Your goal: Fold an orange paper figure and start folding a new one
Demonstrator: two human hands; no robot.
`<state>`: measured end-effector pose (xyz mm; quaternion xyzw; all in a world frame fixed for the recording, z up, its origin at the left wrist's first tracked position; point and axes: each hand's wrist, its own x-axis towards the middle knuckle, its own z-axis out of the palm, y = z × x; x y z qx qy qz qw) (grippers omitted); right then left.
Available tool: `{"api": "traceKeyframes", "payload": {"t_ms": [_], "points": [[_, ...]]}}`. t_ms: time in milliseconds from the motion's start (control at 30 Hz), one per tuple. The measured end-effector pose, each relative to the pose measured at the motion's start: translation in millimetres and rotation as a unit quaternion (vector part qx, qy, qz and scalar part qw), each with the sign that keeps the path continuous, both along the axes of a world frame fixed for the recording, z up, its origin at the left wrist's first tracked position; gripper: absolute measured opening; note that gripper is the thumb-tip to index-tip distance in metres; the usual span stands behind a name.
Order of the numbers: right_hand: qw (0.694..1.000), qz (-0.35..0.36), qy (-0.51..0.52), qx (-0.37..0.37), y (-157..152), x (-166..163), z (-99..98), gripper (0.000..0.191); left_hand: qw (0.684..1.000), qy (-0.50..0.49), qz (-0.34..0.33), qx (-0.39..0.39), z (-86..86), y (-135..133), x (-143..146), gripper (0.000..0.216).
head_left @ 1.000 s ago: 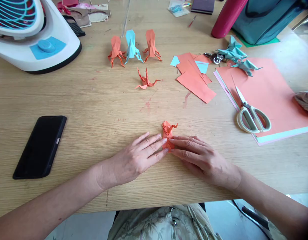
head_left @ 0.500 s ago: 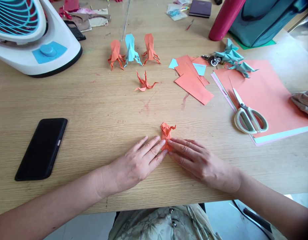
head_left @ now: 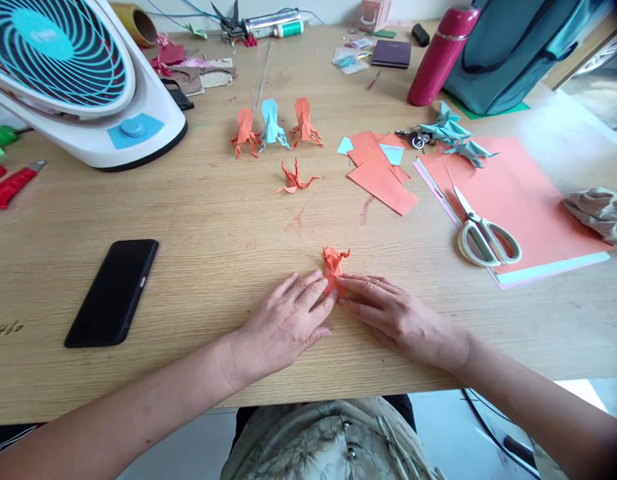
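Note:
A small folded orange origami figure point(head_left: 333, 261) lies on the table in front of me, with a thin twisted limb sticking out at its upper right. My left hand point(head_left: 291, 320) grips its lower left edge with the fingertips, thumb apart below. From the other side, the fingers of my right hand point(head_left: 395, 320) press its lower right edge against the table. Fingertips cover part of the lower end. Farther off lies an orange origami piece with curled limbs point(head_left: 295, 180). Behind it stand two orange origami figures point(head_left: 303, 120) and a blue one point(head_left: 271, 122).
A black phone point(head_left: 112, 293) lies left, below a white fan point(head_left: 138, 133). Scissors point(head_left: 488, 240) rest on orange paper sheets point(head_left: 528, 193) at right, near paper scraps point(head_left: 381, 180), keys point(head_left: 418, 139) and teal origami point(head_left: 468, 152). A red flask point(head_left: 441, 60) and teal bag point(head_left: 503, 60) stand behind.
My view has tilted up and shifted left, showing more of the table's back and left side. The left thumb has moved down off the figure; both hands stay on it.

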<state>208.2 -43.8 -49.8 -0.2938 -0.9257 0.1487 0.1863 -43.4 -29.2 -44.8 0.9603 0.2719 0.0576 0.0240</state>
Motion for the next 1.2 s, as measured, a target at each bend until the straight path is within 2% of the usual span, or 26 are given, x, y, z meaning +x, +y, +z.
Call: {"api": "traceKeyframes", "payload": {"t_ms": [167,333,667,833,1067,1200], "points": [[0.999,0.021,-0.025,0.019,0,4,-1.6,0.035,0.998,0.007,-0.061,-0.030,1.0,10,-13,0.063],[0.997,0.046,-0.060,0.010,0,6,0.6,0.039,0.994,0.005,-0.100,-0.048,2.5,17,-22,0.060],[0.999,0.037,-0.008,0.008,-1,7,-9.6,0.044,0.995,-0.017,-0.066,-0.071,-7.8,10,-22,0.059],[0.999,0.046,-0.012,0.014,-2,5,-8.7,0.046,0.996,-0.003,-0.054,-0.072,-6.6,8,-23,0.061],[0.999,0.018,0.014,0.022,-6,1,-9.0,0.039,0.998,0.006,-0.023,-0.051,-11.0,0,-15,0.073],[0.999,0.022,-0.025,0.037,-8,-1,-2.2,0.037,0.999,0.018,-0.010,-0.043,-9.7,-3,-11,0.077]]}}
